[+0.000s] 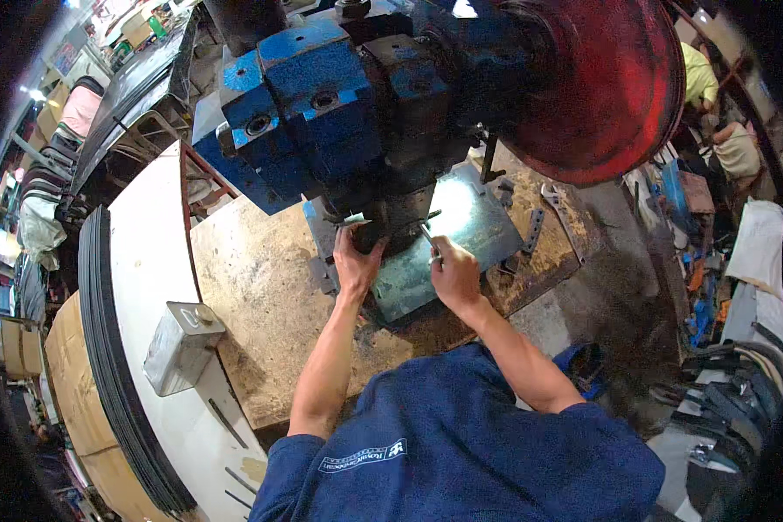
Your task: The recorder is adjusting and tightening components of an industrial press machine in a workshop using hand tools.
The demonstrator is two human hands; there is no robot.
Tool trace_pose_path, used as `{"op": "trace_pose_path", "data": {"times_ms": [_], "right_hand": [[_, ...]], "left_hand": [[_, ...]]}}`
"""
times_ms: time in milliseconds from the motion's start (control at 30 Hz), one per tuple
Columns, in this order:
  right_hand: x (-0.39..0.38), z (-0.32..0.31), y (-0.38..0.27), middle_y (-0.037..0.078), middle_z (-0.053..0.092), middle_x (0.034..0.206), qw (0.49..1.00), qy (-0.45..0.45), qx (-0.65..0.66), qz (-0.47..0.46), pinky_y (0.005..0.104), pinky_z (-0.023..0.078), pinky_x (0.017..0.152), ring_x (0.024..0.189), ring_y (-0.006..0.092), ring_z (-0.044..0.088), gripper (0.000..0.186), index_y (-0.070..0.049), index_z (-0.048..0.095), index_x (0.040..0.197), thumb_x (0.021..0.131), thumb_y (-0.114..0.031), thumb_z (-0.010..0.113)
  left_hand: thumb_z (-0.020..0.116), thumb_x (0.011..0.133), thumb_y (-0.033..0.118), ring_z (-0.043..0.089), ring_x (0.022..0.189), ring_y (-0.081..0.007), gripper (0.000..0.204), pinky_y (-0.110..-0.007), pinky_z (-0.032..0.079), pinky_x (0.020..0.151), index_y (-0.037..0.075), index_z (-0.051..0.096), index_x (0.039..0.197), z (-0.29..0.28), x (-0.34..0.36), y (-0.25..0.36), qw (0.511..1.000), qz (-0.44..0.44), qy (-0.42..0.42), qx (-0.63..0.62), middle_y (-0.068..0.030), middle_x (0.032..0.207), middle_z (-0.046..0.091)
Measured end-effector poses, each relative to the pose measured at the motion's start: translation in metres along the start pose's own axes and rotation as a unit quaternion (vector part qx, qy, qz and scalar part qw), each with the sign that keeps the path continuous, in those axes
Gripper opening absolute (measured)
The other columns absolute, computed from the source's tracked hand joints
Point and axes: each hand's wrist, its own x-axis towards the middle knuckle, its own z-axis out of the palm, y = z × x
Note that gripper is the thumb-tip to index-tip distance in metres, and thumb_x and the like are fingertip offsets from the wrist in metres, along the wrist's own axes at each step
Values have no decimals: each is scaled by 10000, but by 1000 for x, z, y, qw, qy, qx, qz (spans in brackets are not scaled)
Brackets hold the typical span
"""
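My left hand (355, 261) presses against the dark die block (390, 228) under the blue press (322, 113), fingers spread on a small metal piece there. Just right of it, my right hand (454, 271) is clamped on a thin metal rod (428, 237), its long axis pointing up-left toward the die, the nearer hand.

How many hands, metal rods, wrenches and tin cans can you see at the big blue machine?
Hands: 2, the left hand and the right hand, both at the dark die under the blue press.
Thin metal rods: 1, the rod in the right hand.
Wrenches: 1, the wrench on the bench.
Tin cans: 1, the rectangular tin can.
Total: 5.
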Motion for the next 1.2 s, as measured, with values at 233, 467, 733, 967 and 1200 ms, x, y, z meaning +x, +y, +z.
{"op": "trace_pose_path", "data": {"times_ms": [233, 467, 733, 967, 1200], "right_hand": [[-7, -3, -11, -77, 355, 583, 591, -122, 690, 399, 236, 248, 423, 461, 37, 342, 208, -48, 561, 983, 930, -249, 572], [-7, 0, -3, 166, 603, 653, 990, -44, 67, 117, 411, 469, 552, 568, 318, 602, 260, -1, 583, 997, 867, -225, 608], [-14, -2, -8, 152, 595, 687, 996, -3, 27, 87, 423, 450, 536, 589, 337, 595, 255, -20, 517, 1000, 830, -163, 642], [-19, 3, 4, 144, 557, 660, 999, -9, 18, 42, 435, 427, 512, 560, 334, 570, 301, -36, 446, 1040, 846, -164, 637], [-15, 0, -1, 164, 572, 689, 998, 16, 48, 48, 443, 446, 543, 604, 359, 586, 310, -31, 454, 1036, 817, -111, 658]], "left_hand": [[772, 667, 125, 588, 913, -338, 401, -384, 477, 784, 10, 574, 997, -1, -1, 3, 1000, 2, 11, -11, -157, 968, 584], [777, 679, 149, 607, 901, -271, 396, -346, 481, 802, 23, 592, 1006, 0, -2, 1, 1000, -9, -1, 5, -125, 961, 615], [766, 672, 130, 583, 894, -332, 404, -381, 473, 779, 15, 574, 1009, 4, -6, 2, 1000, -11, 27, -8, -156, 945, 574], [768, 672, 130, 579, 896, -330, 404, -378, 473, 779, 22, 574, 1010, 8, -10, 2, 998, -21, 49, 15, -155, 953, 569], [782, 674, 167, 600, 894, -316, 411, -375, 480, 802, 48, 593, 1019, -5, 0, 6, 1000, -2, -1, 16, -140, 961, 602]]}}
